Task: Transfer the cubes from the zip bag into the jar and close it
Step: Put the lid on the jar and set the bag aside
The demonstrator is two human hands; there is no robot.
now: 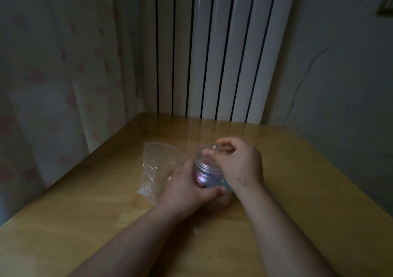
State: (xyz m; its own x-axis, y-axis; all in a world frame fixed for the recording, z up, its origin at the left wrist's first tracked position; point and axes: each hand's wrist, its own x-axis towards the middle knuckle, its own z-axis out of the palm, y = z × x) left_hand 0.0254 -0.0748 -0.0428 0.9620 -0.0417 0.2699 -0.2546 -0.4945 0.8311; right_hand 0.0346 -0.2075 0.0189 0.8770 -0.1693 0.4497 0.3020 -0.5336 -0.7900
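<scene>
Clear ribbed jar [207, 169], crinkled zip bag [158, 166]

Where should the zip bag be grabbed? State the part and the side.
Probably pinch the zip bag at its raised, crumpled near-left end, coming from the left: the rest lies flat on the table, and the left hand gripping the jar blocks its right side.

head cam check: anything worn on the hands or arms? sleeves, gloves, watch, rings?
Nothing worn that shows. The left hand and right hand are bare: no gloves, no rings visible. The left forearm and right forearm are bare down to the frame edge, with no sleeve, watch or bracelet. Only marking: a small raised spot by the right wrist. The light is dim.
</scene>
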